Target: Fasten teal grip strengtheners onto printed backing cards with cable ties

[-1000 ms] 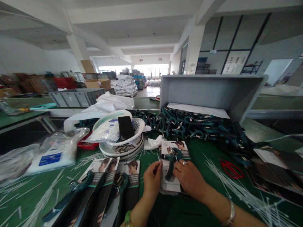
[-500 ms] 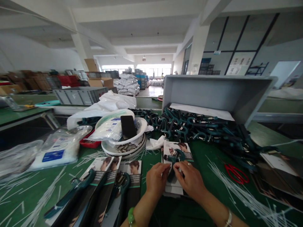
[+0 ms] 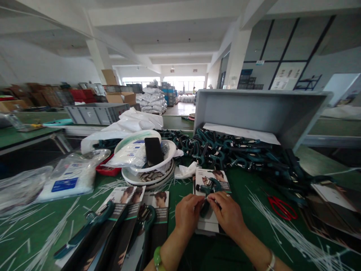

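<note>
A dark green tube cutter lies on a printed card in front of me, its lower part between my hands. My left hand is closed at the left of the cutter, thumb and fingertips pinched together. From the right, my right hand meets it with its fingers pinched over the tool. A small pale strip seems to pass between the fingertips, too small to make out well. To the left, several carded cutters lie side by side on the green table.
A pile of loose cutters spills from a tipped grey bin. Red scissors and white ties lie right. Stacked bowls hold metal parts and a phone. Plastic bags lie left.
My fingertips have come closer together over the cutter, with my right hand moving slightly left. The cutter and card stay in place.
</note>
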Motion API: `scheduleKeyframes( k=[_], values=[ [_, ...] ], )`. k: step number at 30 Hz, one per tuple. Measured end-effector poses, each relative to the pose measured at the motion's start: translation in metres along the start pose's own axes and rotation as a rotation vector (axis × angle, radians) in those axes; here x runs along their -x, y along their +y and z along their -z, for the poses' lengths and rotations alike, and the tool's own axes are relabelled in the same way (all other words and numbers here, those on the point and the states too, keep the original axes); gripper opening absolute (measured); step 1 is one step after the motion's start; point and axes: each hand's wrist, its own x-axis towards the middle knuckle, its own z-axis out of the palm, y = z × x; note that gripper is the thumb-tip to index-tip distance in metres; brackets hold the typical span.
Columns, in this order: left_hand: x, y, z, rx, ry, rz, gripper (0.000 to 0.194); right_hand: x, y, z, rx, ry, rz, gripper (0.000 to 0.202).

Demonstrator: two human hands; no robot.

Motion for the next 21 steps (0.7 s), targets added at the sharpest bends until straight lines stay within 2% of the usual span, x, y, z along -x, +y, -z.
scheduleKeyframes(
  k=[7,11,15,21],
  values=[
    [-0.001,-0.001,-0.001,-0.003,0.023,-0.021,0.019,0.002,0.001,-0.001,-0.004,0.015,0.028,0.023],
    [-0.001,-0.002,-0.003,0.016,0.033,-0.026,0.019,0.001,-0.001,-0.002,0.023,-0.021,0.025,0.024],
    [0.0,-0.004,-0.006,0.134,0.027,-0.048,0.021,-0.004,-0.001,0.002,0.037,-0.093,-0.009,0.022],
    [0.0,-0.001,-0.003,0.302,0.001,-0.021,0.017,-0.009,0.005,0.013,-0.179,-0.17,-0.053,0.018]
  ],
)
